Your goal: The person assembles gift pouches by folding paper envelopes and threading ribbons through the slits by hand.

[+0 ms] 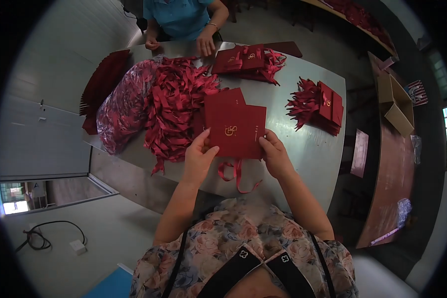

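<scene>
Between my two hands is a flat red card-like piece point(238, 131) with a gold emblem. My left hand point(199, 155) pinches its left edge, thumb on top. At the right edge, my right hand point(275, 153) grips it with the thumb on the front. A red ribbon point(238, 176) hangs below its lower edge. Another red piece point(226, 98) lies just behind it. To the left is a big heap of red ribbons point(176, 104), beside a clear plastic bag point(126, 109) of red material.
Red bags with ribbons point(241, 59) are stacked at the back of the metal table point(303, 159), and another stack point(328, 107) is at the right. A person in blue point(179, 20) has both hands at the far edge. A cardboard box point(397, 104) stands further right.
</scene>
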A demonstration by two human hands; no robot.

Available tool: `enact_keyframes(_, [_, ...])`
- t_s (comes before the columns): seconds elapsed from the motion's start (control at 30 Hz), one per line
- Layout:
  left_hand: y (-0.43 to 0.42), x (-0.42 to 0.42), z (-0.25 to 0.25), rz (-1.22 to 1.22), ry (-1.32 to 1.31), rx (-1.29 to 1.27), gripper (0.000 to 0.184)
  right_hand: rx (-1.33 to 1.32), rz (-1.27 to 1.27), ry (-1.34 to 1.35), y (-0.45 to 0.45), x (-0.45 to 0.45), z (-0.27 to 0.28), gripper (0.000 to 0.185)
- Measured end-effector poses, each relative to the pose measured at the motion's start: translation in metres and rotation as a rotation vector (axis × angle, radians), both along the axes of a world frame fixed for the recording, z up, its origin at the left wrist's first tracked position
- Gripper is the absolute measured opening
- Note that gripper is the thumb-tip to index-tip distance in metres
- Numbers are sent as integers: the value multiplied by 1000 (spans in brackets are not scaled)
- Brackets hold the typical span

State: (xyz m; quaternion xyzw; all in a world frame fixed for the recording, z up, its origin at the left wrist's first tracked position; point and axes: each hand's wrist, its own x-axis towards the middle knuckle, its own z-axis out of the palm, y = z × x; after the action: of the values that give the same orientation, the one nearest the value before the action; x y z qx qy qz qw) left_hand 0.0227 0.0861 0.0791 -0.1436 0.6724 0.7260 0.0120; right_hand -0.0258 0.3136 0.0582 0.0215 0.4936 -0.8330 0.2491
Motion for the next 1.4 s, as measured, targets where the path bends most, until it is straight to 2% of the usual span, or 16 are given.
enact_keyframes(0.03, [3, 1, 1, -22, 48, -156, 53, 66, 6, 50, 2, 4, 1, 32])
enact_keyframes(0.07, [6, 1, 2, -27, 50, -157, 53, 65, 1, 51, 4, 7, 1, 32])
enact_keyframes(0.13, [11, 3, 3, -83, 217, -568, 62, 80, -46, 24, 5, 15, 1, 29])
enact_keyframes(0.23, [26, 3, 1, -16, 343, -844, 60, 216, -105, 227, 10, 26, -6, 27])
enact_keyframes(0.27, [33, 4, 0, -21, 346, -845, 60, 215, -111, 227, 10, 29, -9, 27])
enact_keyframes(0.33, [44, 6, -1, 37, 309, -500, 51, 339, -188, 369, 12, 34, -16, 25])
enact_keyframes(0.47, [49, 11, -3, 15, 243, -445, 42, 323, -331, 311, 23, 36, -31, 22])
enact_keyframes(0.57, [61, 15, 11, -82, 106, -337, 34, 470, -386, 271, 30, 38, -33, 20])
enact_keyframes(0.63, [76, 17, 22, -81, 73, -80, 26, 542, -396, 321, 33, 41, -39, 19])
enact_keyframes(0.77, [64, 22, 6, -279, 23, -226, 26, 540, -390, 322, 34, 54, -32, 18])
enact_keyframes(0.83, [68, 25, 16, -358, 42, 61, 36, 632, -341, 365, 32, 61, -30, 18])
enact_keyframes(0.97, [61, 29, 11, -402, 75, 176, 36, 607, -299, 321, 28, 67, -32, 19])
enact_keyframes(1.1, [21, 33, 7, -92, -23, 314, 34, 559, -154, 288, 33, 67, -36, 23])
enact_keyframes(1.23, [-43, 41, 28, 341, 108, 134, 32, 677, -140, 276, 56, 65, -64, 25])
enact_keyframes(1.3, [-68, 55, 21, 376, 79, 134, 31, 746, -107, 266, 54, 64, -65, 24])
enact_keyframes(1.4, [-71, 73, 3, 425, 33, 157, 29, 942, 52, 471, 42, 60, -67, 20])
